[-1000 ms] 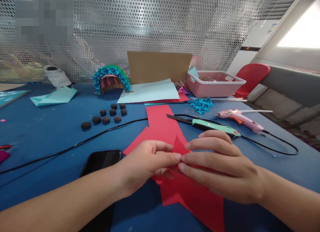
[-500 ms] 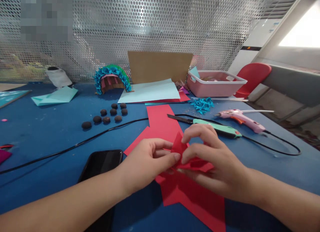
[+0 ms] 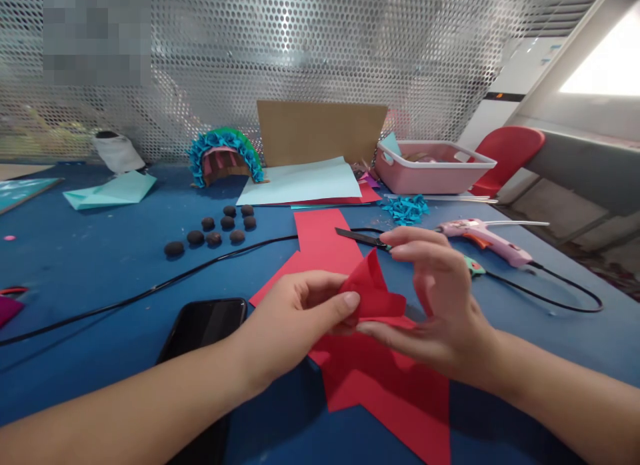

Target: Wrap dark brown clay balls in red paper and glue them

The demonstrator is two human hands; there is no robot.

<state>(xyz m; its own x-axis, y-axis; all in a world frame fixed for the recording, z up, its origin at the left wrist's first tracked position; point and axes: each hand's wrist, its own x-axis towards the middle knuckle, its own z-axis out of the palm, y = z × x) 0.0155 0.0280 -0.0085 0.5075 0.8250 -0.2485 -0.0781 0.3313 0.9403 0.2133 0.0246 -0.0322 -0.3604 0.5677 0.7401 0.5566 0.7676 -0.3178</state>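
Note:
A folded piece of red paper, with a pointed flap standing up, is held above the table in my left hand. The thumb presses on its near face, and the other fingers are partly hidden behind it. Beside it on the right, my right hand has its fingers raised and spread. Its thumb lies along the lower edge of the paper. Beneath both hands lie flat sheets of red paper, overlapping at angles. A cutter knife with a dark blade and green handle lies just behind my right hand, which hides most of the handle.
A black phone lies near my left forearm. Several dark balls sit behind it, near a black cable. To the right is a pink glue gun. Farther back stand a paper-covered arch and a pink basket.
My right hand's fingers have lifted and spread away from the folded red paper, now covering more of the cutter handle. The paper's flap shows more fully. My left hand keeps its hold.

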